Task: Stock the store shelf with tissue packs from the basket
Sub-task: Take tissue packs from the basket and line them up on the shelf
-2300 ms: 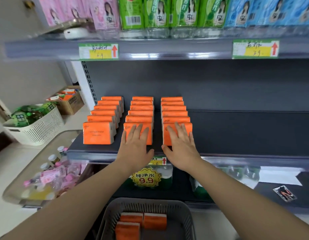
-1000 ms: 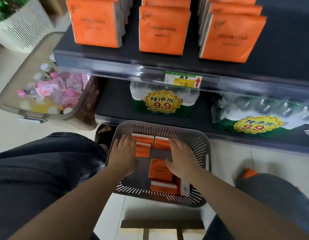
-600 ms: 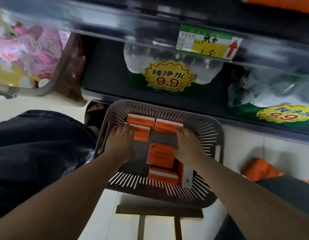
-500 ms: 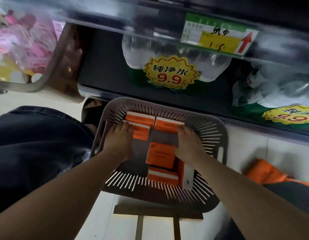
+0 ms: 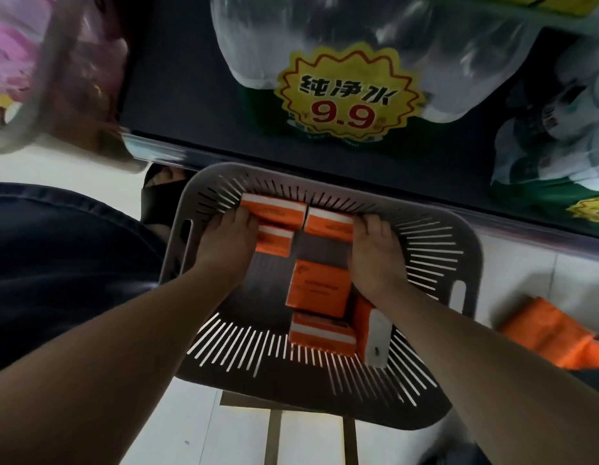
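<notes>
At the far wall of the grey basket (image 5: pixel 442 236), far-left tissue pack (image 5: pixel 274 211) is gripped by left hand (image 5: pixel 224 245), fingers curled round its left end; far-right tissue pack (image 5: pixel 328 224) is apparently clamped likewise by right hand (image 5: pixel 375 260). Further packs (image 5: pixel 318 290) are seen nearer.

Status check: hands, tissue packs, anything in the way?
Left hand grips far-left pack, right hand grips far-right pack. Both packs down in basket. Nothing blocks the lift.

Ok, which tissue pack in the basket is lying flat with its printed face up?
The middle tissue pack, beside the wrist of the right hand: it alone shows its full orange printed face, with no white edge.
</notes>
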A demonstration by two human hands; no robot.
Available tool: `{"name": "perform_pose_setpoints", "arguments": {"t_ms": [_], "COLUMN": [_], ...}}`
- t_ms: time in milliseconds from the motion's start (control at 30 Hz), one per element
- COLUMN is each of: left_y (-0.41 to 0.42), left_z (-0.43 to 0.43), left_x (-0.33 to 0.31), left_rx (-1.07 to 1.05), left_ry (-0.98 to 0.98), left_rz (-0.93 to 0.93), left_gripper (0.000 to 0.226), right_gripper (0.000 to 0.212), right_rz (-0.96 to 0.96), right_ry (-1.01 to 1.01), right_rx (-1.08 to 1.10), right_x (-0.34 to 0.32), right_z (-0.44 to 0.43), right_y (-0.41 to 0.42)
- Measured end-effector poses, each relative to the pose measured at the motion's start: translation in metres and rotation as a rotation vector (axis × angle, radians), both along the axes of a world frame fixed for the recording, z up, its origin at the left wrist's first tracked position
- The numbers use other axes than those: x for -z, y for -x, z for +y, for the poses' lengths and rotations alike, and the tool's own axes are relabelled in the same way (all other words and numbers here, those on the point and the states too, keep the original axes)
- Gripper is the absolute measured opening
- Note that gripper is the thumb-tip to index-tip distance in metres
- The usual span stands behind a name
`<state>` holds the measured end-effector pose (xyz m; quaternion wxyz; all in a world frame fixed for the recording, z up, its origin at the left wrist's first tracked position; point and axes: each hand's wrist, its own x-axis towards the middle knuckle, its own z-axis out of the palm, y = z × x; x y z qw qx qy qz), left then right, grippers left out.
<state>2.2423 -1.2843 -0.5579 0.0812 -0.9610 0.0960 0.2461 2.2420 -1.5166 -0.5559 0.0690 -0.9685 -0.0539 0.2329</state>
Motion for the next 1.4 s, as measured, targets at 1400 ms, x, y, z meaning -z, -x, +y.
{"name": "perform_pose_setpoints", "arguments": {"t_ms": [1400], "left_y": [-0.003], "left_z": [-0.01], "left_x": [-0.156], "left_rx": [-0.135], "left_ry": [0.187], "left_rz": [0.09], "left_gripper": [0.038], "right_gripper": [0.033], "right_rz": [-0.055], "right_ry": [-0.385], "right_rx": [0.297], "right_x": [-0.159], "right_z": [-0.027], "right_y": [0.006]}}
